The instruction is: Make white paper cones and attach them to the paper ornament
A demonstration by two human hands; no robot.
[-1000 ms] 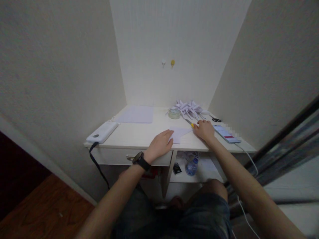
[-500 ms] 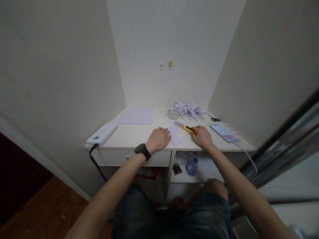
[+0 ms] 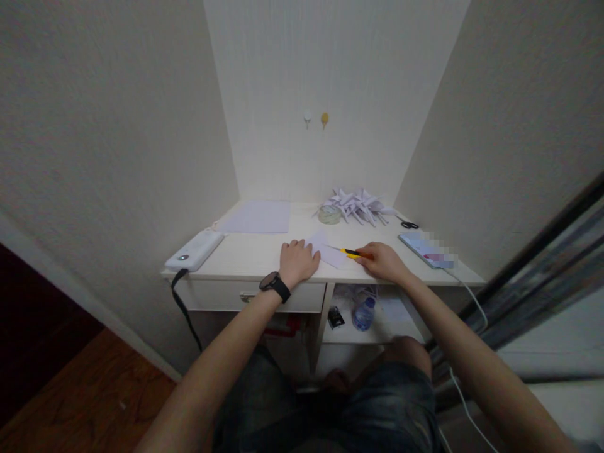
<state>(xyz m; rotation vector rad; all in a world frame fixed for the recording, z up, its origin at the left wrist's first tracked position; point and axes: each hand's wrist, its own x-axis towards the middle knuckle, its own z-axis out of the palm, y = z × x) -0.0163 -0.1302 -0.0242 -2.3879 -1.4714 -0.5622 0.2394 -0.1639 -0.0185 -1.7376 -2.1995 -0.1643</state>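
Note:
My left hand [image 3: 297, 262], a black watch on its wrist, presses flat on a folded white paper [image 3: 325, 250] near the front edge of the white desk [image 3: 255, 257]. My right hand [image 3: 384, 260] grips a yellow utility knife [image 3: 350, 253], its blade pointing left and lying against the paper's right side. The paper's near left part is hidden under my left hand.
A pile of folded paper shapes [image 3: 356, 206] and a tape roll [image 3: 329, 214] sit at the back. A flat sheet [image 3: 257, 217] lies back left, a white power bank [image 3: 194, 250] at the left edge. Scissors [image 3: 406, 223] and a cabled phone [image 3: 422, 248] lie right. A bottle [image 3: 362, 314] stands on the shelf below.
My right hand has brought the knife from the back right down and left to the paper. My left hand has slid left, holding the paper, which has turned.

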